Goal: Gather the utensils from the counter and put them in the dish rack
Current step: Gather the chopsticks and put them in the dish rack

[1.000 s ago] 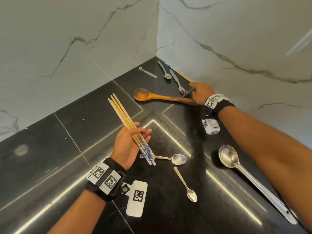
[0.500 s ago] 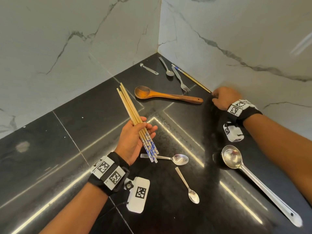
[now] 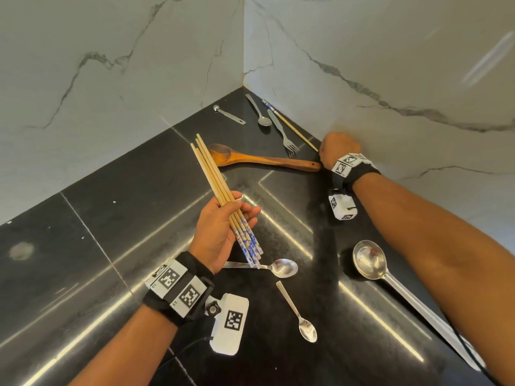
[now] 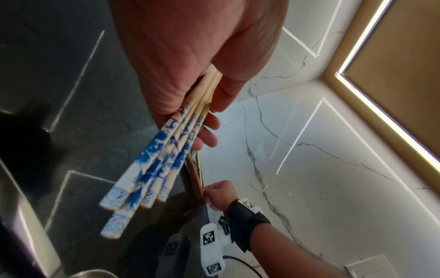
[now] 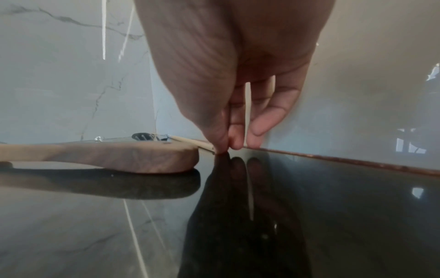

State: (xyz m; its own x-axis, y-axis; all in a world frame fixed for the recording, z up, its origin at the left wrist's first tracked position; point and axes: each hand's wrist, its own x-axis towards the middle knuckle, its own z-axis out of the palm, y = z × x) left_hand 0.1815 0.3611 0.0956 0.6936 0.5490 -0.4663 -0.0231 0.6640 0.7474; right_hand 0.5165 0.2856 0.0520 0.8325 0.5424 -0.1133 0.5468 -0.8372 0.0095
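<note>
From the head view, your left hand [image 3: 223,232] grips a chopstick bundle [image 3: 223,196] above the black counter [image 3: 83,246]; your right hand [image 3: 338,149] hides its fingers beside the wall. The left wrist view blurs the chopsticks' blue ends. At the right wrist, your fingertips [image 5: 235,144] pinch a lone chopstick [image 5: 192,143] by the wooden spoon [image 5: 119,158].

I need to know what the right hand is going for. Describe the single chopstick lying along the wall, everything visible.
The single pale wooden chopstick lies flat on the black counter, tight along the foot of the right marble wall. Its far end, toward the corner, carries a blue-and-white pattern; the rest is bare wood. The right hand has its fingertips at the plain near end, beside the brown wooden spoon's handle. Whether it is lifted cannot be told.
</note>
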